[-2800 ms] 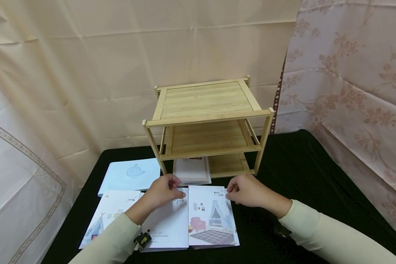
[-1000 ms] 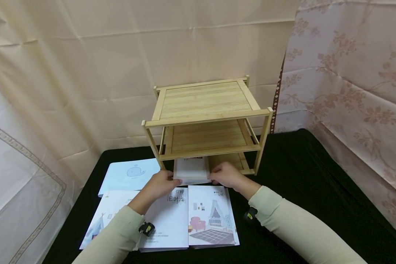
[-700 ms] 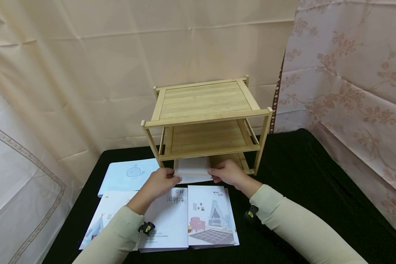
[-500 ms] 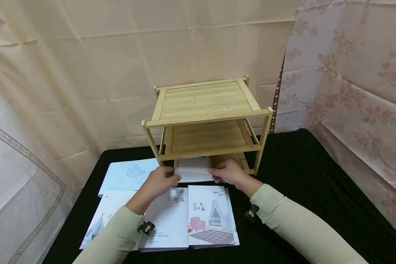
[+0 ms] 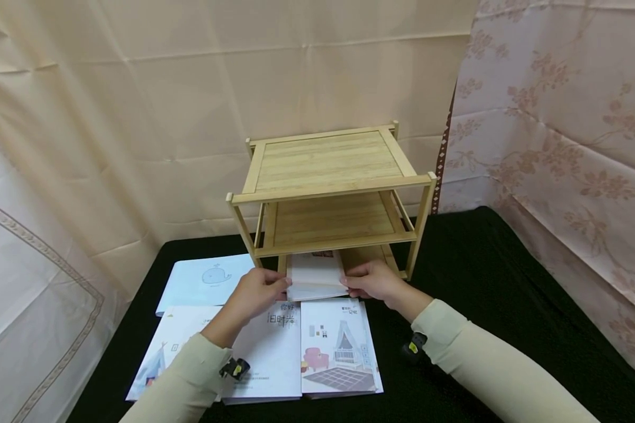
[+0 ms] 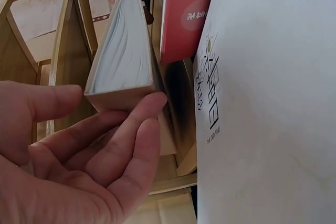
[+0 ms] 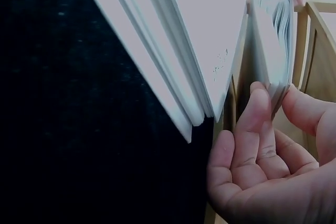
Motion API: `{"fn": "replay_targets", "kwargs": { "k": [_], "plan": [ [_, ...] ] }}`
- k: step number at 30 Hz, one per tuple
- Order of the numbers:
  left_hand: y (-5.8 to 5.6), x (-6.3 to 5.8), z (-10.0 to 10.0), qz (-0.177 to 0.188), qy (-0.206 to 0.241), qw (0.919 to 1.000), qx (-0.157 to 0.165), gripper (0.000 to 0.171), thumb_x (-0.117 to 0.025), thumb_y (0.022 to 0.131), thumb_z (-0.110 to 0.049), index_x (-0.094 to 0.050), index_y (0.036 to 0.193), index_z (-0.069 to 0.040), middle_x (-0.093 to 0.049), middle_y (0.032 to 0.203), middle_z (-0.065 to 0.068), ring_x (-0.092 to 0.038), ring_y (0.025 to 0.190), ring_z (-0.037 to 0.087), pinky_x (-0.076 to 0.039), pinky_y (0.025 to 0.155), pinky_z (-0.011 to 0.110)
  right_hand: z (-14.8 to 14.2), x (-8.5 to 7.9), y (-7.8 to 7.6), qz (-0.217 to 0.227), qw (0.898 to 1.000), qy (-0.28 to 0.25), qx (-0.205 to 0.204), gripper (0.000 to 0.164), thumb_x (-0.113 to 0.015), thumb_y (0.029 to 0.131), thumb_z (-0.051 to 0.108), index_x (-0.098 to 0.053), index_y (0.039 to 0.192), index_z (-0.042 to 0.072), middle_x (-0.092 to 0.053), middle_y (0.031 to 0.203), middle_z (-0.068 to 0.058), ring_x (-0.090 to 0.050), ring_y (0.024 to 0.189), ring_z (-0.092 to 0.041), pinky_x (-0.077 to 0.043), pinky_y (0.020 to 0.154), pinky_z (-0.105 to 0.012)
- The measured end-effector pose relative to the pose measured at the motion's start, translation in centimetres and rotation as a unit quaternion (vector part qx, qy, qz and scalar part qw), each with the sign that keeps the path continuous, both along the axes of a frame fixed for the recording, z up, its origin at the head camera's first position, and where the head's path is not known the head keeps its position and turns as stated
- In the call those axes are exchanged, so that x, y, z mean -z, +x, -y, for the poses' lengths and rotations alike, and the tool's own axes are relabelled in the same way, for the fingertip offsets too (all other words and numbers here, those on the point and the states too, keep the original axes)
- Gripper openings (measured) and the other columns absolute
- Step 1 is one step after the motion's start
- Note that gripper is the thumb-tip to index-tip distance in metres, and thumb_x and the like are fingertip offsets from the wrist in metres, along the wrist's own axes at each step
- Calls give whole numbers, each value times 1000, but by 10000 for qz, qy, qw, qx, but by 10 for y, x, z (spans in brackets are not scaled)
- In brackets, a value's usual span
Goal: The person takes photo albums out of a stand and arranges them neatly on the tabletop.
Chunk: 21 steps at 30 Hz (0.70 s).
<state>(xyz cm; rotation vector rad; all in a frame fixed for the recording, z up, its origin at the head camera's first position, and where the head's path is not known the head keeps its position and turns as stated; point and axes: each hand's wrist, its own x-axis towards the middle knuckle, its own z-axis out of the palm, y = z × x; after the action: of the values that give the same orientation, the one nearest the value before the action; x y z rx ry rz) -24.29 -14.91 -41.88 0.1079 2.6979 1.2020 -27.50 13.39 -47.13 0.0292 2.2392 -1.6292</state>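
A small, thick photo album (image 5: 316,271) with a pale cover and a reddish picture lies partly inside the bottom level of the wooden shelf rack (image 5: 330,161), its front end sticking out. My left hand (image 5: 257,295) holds its left front corner, and my right hand (image 5: 379,284) pinches the right front corner. In the left wrist view the left fingers curl under the album (image 6: 123,51), the thumb by its corner, and the page edges fan slightly. The right wrist view has the right thumb and forefinger gripping the near corner of the album (image 7: 262,51).
Three white illustrated albums stand in a row in front: one at left (image 5: 182,329), one in the middle (image 5: 267,358), one with a tent picture (image 5: 338,346). Behind them at left lies a light blue whale album (image 5: 209,279). All rest on a black cloth (image 5: 481,276).
Both hands came from beside the front albums to the shelf album's corners. It went slightly inward, then back toward me and a little right, showing its reddish picture again.
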Motion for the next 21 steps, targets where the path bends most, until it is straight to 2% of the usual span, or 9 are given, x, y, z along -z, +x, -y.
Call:
{"fn": "replay_targets", "kwargs": {
  "k": [7, 12, 16, 21],
  "plan": [
    [3, 3, -1, -76, 345, 9994, -22, 21, -69, 99, -25, -81, 98, -8, -78, 87, 5, -71, 80, 21, -58, 68, 32, -8, 1, 7, -49, 9999, -81, -58, 36, -76, 95, 23, -72, 124, 2, -75, 102, -10, -73, 86, -19, -63, 87, -38],
    [6, 8, -5, 133, 875, 9961, -56, 17, -73, 96, -20, -80, 97, -5, -78, 97, 8, -75, 82, 23, -65, 74, 37, -16, -3, 15, -124, 9999, 46, -24, 43, -76, 93, 25, -69, 128, 2, -76, 107, -10, -74, 89, -18, -61, 91, -41],
    [8, 10, -8, 401, 1312, 9905, -99, 17, -77, 94, -19, -79, 99, -3, -78, 101, 11, -76, 84, 21, -65, 78, 38, -21, -4, 21, -111, 9999, -15, 64, 44, -77, 93, 24, -68, 130, 2, -75, 115, -13, -75, 90, -19, -62, 92, -41],
    [12, 10, -11, 619, 1547, 9860, -68, 22, -81, 91, -19, -76, 102, -1, -76, 101, 12, -75, 84, 21, -65, 81, 40, -28, -5, 31, -172, 9998, -72, 77, 42, -77, 92, 21, -69, 129, 2, -74, 119, -15, -75, 90, -20, -62, 89, -39]
  ]
}}
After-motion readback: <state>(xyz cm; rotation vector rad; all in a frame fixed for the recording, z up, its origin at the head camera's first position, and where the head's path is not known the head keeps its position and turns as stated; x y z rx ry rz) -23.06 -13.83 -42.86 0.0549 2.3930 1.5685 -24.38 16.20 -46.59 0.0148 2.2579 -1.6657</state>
